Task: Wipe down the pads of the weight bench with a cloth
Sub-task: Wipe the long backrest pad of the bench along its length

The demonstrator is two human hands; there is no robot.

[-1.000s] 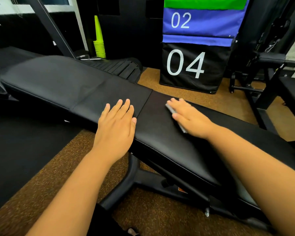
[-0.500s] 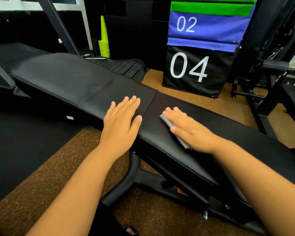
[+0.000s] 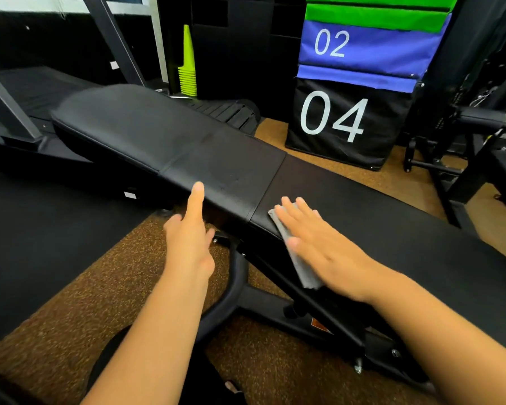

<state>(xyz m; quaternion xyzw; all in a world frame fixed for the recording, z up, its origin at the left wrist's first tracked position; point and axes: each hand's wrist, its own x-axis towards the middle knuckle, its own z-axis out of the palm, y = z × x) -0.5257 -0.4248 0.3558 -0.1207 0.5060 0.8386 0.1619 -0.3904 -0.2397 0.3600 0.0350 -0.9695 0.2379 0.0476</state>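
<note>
A black weight bench runs from upper left to right, with a long back pad (image 3: 146, 133) and a seat pad (image 3: 392, 223) that meet at a seam. My right hand (image 3: 324, 244) lies flat, palm down, on a grey cloth (image 3: 297, 258) at the near edge of the seat pad, just right of the seam. The cloth's lower end hangs over the pad's edge. My left hand (image 3: 192, 232) hovers off the near edge of the back pad, fingers apart, one fingertip touching the pad's rim. It holds nothing.
The bench's black steel frame (image 3: 240, 290) stands on brown speckled flooring below my hands. A black mat (image 3: 41, 235) lies at left. Stacked soft boxes marked 02 and 04 (image 3: 342, 118) stand behind, yellow-green cones (image 3: 187, 71) at the back, another machine (image 3: 479, 135) at right.
My right hand has slid the cloth toward the near edge of the seat pad. My left hand has lifted off the back pad and drawn back to its rim.
</note>
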